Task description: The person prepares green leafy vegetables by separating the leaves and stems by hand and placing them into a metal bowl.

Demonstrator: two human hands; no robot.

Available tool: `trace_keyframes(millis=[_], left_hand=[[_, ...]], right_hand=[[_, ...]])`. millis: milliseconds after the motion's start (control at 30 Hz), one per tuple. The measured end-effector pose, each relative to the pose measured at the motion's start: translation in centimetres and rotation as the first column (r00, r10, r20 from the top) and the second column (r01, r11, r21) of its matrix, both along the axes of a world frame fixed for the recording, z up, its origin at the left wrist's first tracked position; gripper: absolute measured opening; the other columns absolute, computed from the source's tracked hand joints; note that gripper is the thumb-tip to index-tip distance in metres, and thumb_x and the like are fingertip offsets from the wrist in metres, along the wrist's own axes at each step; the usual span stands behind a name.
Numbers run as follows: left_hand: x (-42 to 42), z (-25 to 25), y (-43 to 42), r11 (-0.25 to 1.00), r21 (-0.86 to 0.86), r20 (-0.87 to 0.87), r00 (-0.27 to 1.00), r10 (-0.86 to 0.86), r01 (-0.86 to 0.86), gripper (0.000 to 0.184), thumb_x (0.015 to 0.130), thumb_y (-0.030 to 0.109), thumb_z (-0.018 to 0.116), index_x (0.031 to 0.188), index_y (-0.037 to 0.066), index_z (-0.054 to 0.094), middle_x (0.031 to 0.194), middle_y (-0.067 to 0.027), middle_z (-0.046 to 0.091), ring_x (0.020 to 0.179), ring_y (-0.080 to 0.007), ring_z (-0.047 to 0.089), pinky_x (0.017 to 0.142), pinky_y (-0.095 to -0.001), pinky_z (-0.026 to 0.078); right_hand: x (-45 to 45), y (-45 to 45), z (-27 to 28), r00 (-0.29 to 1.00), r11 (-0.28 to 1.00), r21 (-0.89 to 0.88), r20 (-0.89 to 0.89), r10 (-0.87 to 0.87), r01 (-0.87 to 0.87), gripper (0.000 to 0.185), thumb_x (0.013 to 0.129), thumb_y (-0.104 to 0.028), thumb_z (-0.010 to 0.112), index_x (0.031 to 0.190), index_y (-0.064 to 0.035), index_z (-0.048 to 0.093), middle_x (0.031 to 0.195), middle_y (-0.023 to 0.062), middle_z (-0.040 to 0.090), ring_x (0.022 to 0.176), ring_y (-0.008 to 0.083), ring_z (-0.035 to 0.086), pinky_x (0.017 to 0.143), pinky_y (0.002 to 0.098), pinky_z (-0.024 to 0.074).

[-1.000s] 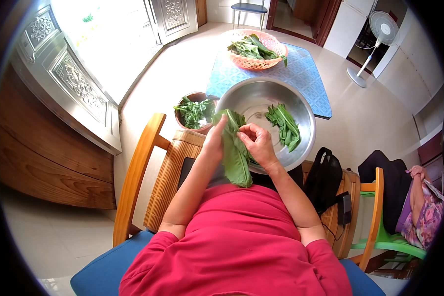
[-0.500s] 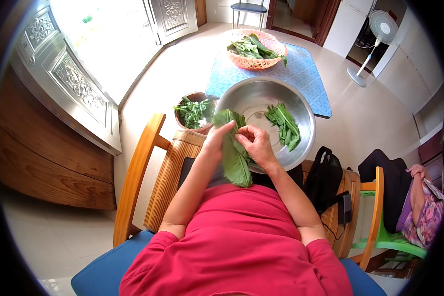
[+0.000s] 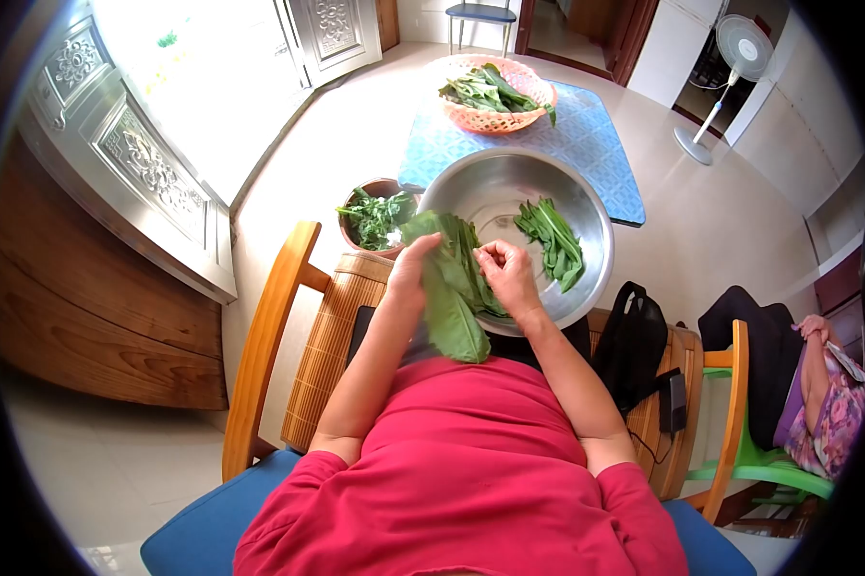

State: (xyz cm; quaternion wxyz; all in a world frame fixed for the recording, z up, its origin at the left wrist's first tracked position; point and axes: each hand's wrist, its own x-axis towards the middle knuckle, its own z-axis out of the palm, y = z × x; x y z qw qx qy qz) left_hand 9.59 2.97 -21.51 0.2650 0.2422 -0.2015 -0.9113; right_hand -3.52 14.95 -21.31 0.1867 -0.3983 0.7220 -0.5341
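My left hand (image 3: 417, 267) is closed around a bunch of broad leafy greens (image 3: 452, 312), thumb lying across the leaves. The leaf tips hang toward my lap. At the right side of the bunch, my right hand (image 3: 511, 278) pinches with thumb and forefinger at a leaf's edge or stem; exactly which is too small to tell. Both hands are over the near rim of a large steel basin (image 3: 586, 197). Inside it, on the right, lies a small pile of greens (image 3: 553, 246).
A pink lattice basket (image 3: 490, 122) of leafy greens stands on a blue-topped table (image 3: 605, 158). Left of the basin is a brown bucket (image 3: 346, 230) of leaf scraps. A black bag (image 3: 634, 336) lies to my right, near another seated person (image 3: 807, 384). Wooden chair arms (image 3: 269, 355) flank me.
My right hand has moved slightly right, away from the left hand. The bunch has spread and tilted a little, showing more leaves between the hands.
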Motion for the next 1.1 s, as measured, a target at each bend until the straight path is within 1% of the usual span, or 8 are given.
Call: trace_keyframes(millis=[67,167,267,467,633,767,967,1100], left_hand=[[0.3,-0.2,-0.2,1.000,0.010,0.017,1.000,0.016,-0.016,0.018,0.084,0.014,0.064,0.099,0.005,0.063,0.083,-0.0100,0.068,0.071,-0.0238,0.066,0.066,-0.0385,0.057],[0.4,-0.2,-0.4,0.999,0.047,0.014,1.000,0.006,-0.006,0.016,0.084,0.014,0.063,0.097,0.005,0.063,0.080,-0.0101,0.067,0.067,-0.0234,0.064,0.065,-0.0373,0.056],[0.3,-0.4,-0.5,0.998,0.056,0.011,1.000,-0.009,0.008,0.015,0.085,0.015,0.063,0.097,0.005,0.063,0.078,-0.0098,0.067,0.067,-0.0235,0.064,0.065,-0.0377,0.057],[0.2,0.2,-0.1,0.998,0.057,0.018,1.000,-0.017,0.016,0.015,0.085,0.015,0.062,0.096,0.005,0.063,0.078,-0.0099,0.067,0.067,-0.0234,0.064,0.064,-0.0380,0.057],[0.2,0.1,-0.2,0.998,0.031,0.004,0.999,-0.054,0.054,0.015,0.083,0.016,0.067,0.095,0.007,0.064,0.082,-0.0066,0.065,0.073,-0.0212,0.064,0.069,-0.0359,0.054],[0.1,-0.3,-0.4,0.998,0.049,0.009,0.999,-0.043,0.042,0.013,0.084,0.015,0.066,0.094,0.007,0.064,0.082,-0.0065,0.066,0.071,-0.0212,0.064,0.068,-0.0354,0.054],[-0.3,-1.9,-1.0,0.998,0.044,-0.021,0.999,-0.047,0.048,0.018,0.086,0.014,0.063,0.100,0.003,0.062,0.087,-0.0118,0.068,0.075,-0.0241,0.066,0.072,-0.0387,0.057],[-0.5,-1.9,-1.0,0.999,-0.005,-0.002,0.999,-0.051,0.051,0.021,0.087,0.014,0.062,0.103,0.002,0.062,0.090,-0.0122,0.068,0.079,-0.0251,0.067,0.075,-0.0397,0.058]], right_hand=[[-0.9,-0.2,-1.3,1.000,0.999,0.044,0.000,-0.009,0.009,0.021,0.085,-0.023,0.068,0.086,-0.0017,0.069,0.075,0.0126,0.070,0.068,0.0225,0.067,0.065,0.0342,0.0513],[-1.6,0.1,-1.8,0.980,0.978,0.208,-0.187,0.068,-0.028,0.027,0.081,-0.029,0.070,0.089,-0.0031,0.069,0.084,0.0142,0.071,0.076,0.0278,0.068,0.072,0.0380,0.0528],[-1.4,-0.3,-1.9,0.893,0.904,0.418,-0.435,0.113,0.089,0.030,0.077,-0.032,0.071,0.091,-0.0060,0.071,0.082,0.0132,0.070,0.083,0.0310,0.068,0.077,0.0413,0.0532],[-1.6,-1.5,-3.5,0.824,0.795,0.575,-0.535,0.187,0.193,0.026,0.074,-0.031,0.070,0.090,-0.0096,0.072,0.086,0.0141,0.070,0.087,0.0334,0.067,0.079,0.0447,0.0530],[-2.3,-1.6,-4.6,0.881,0.857,0.491,-0.461,0.103,0.157,0.020,0.074,-0.027,0.067,0.084,-0.0100,0.071,0.085,0.0138,0.070,0.084,0.0343,0.067,0.077,0.0452,0.0529],[-1.6,-0.5,-1.7,0.937,0.922,0.372,-0.348,0.028,0.111,0.018,0.076,-0.023,0.067,0.083,-0.0065,0.068,0.082,0.0130,0.070,0.079,0.0321,0.068,0.074,0.0421,0.0530],[-0.5,0.3,1.3,0.979,0.995,0.089,-0.200,-0.028,0.047,0.016,0.081,-0.019,0.064,0.087,-0.0048,0.064,0.079,0.0118,0.070,0.074,0.0302,0.068,0.072,0.0400,0.0521],[0.2,0.4,2.5,0.971,1.000,-0.024,-0.238,-0.010,0.005,0.009,0.082,-0.008,0.067,0.087,-0.0009,0.065,0.075,0.0074,0.068,0.066,0.0126,0.064,0.064,0.0269,0.0509]])
